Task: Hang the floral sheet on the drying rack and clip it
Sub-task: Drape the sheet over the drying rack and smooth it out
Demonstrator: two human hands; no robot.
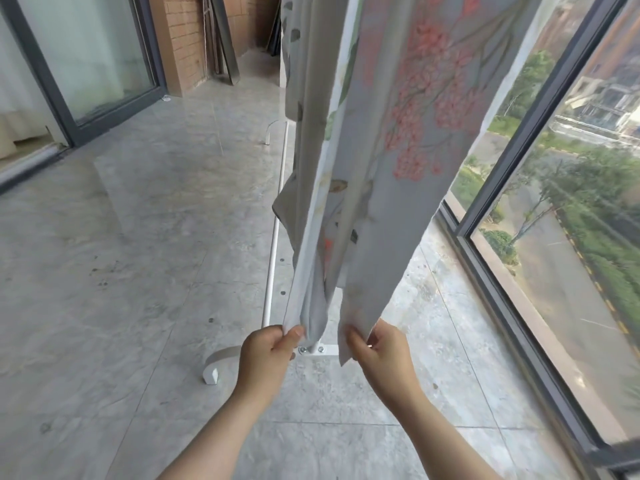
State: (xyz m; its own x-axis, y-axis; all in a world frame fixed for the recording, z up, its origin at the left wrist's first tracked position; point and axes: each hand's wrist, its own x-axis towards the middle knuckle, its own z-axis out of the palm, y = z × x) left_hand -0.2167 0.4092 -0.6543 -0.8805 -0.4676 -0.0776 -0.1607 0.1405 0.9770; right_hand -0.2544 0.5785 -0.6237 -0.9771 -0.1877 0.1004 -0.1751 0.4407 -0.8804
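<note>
Sheet [398,133] hangs down around the rack [273,244]. Left hand [266,355] pinches one hem, right hand [384,355] the other. Best to tug both down evenly and level them before clipping.

Soft daylight is coming in through the window [554,237] at three o'clock, casting faint shadows; wide-angle distortion is bending the edges, and the sheet [408,116] is blurring slightly.

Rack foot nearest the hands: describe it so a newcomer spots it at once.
Find the sheet hanging by the window and follow it down to the left hand. Just left of that hand a white curved foot rests on the floor. The other foot lies far off, along the bar.
</note>
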